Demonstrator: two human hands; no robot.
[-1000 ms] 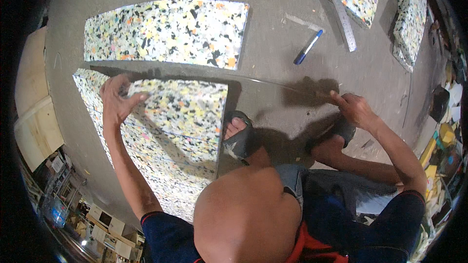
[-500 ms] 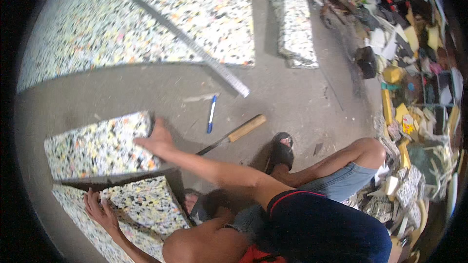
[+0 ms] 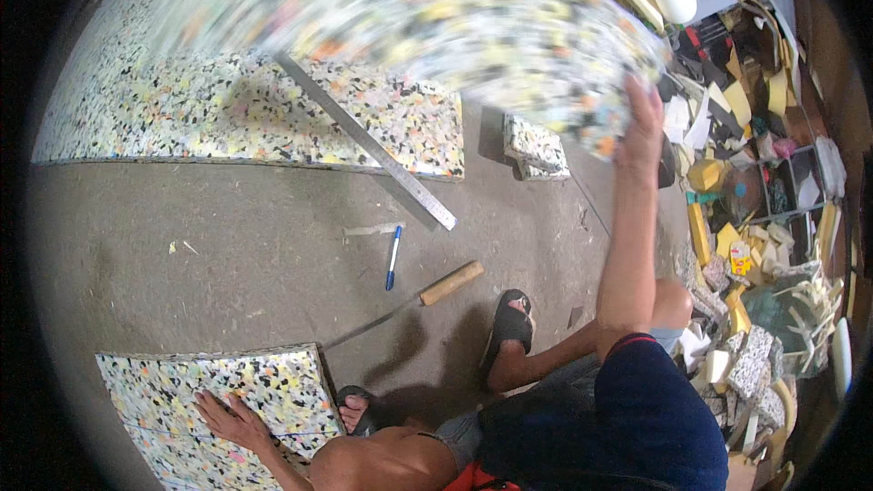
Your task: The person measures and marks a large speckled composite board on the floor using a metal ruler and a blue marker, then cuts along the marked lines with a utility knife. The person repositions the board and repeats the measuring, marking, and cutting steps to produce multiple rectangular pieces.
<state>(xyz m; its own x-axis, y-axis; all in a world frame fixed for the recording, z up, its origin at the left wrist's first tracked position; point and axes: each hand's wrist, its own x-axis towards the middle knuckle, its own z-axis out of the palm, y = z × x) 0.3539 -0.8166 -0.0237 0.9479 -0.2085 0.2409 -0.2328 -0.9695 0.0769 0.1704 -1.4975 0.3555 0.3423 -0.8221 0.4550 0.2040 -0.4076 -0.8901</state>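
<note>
A speckled foam piece (image 3: 455, 32), smeared by motion, hangs in the air across the upper part of the view. My right hand (image 3: 642, 123) is closed on its right-hand edge, arm stretched far forward. At the lower left, my left hand (image 3: 232, 420) lies flat, fingers apart, on another speckled foam slab (image 3: 282, 382). Beside that slab lies a knife (image 3: 450, 284) with a wooden handle, its thin dark blade pointing toward the slab's corner. A blue-and-white pen (image 3: 393, 257) rests on the floor beyond the knife.
A large foam sheet (image 3: 118, 123) covers the far left floor, partly hidden by the raised piece. A metal ruler (image 3: 364, 141) lies across it and overhangs its edge. Smaller foam blocks (image 3: 536, 150) stand right of it. Foam scraps (image 3: 750, 355) are heaped along the right side.
My right hand has lifted the foam piece off the lower-left stack and swung it up, away and to the right. The left hand now lies flat on the foam slab.
</note>
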